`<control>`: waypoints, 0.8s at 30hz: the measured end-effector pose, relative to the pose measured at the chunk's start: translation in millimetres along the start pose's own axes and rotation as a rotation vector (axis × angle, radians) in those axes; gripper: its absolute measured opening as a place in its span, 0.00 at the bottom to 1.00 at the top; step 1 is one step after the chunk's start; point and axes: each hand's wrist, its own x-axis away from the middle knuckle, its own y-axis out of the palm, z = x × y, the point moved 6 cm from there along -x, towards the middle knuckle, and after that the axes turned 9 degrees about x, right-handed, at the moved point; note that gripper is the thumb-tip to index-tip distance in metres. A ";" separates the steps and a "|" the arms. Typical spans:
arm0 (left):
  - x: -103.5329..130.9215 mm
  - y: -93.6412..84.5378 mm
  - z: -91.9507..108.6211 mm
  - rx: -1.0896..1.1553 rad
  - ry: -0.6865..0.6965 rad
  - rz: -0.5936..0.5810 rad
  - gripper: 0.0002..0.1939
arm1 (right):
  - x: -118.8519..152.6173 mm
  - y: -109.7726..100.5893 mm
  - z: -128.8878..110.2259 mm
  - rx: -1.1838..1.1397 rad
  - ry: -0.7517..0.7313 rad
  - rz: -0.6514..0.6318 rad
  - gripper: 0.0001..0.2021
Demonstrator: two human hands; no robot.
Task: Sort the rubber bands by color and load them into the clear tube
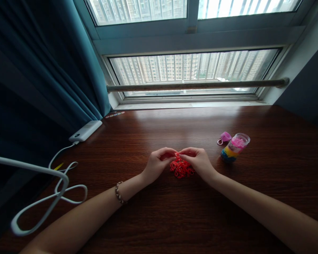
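A loose pile of small red loops (182, 170) lies on the dark wooden table, between and just below my hands. My left hand (159, 163), with a braided bracelet on its wrist, is closed in a pinch on a small red piece above the pile. From the other side my right hand (198, 161) pinches at the same red piece, its fingertips almost meeting those of my left hand. The piece is mostly hidden by the fingers, so its exact shape cannot be made out.
A clear jar (235, 147) with pink, yellow and blue layers stands right of my hands, beside a pink cap (225, 137). At the left lie a white power bank (86, 131) and a looped white cable (39, 203). Behind the table (159, 123) is a window.
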 end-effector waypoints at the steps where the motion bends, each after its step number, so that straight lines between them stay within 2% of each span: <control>1: 0.4 0.1 -0.7 0.007 -0.013 0.017 0.09 | 1.3 2.7 -2.2 -0.002 -0.017 -0.011 0.11; 12: 2.3 -1.9 3.5 -0.114 0.010 0.066 0.08 | 7.3 9.1 -17.4 0.058 -0.135 -0.070 0.11; 19: 3.1 -3.4 2.1 -0.105 0.018 0.074 0.08 | 7.8 7.6 -6.6 -0.056 -0.044 -0.034 0.09; 24: 1.9 -6.6 -4.2 0.089 -0.100 0.115 0.08 | 6.2 4.5 1.0 -0.163 0.072 -0.020 0.11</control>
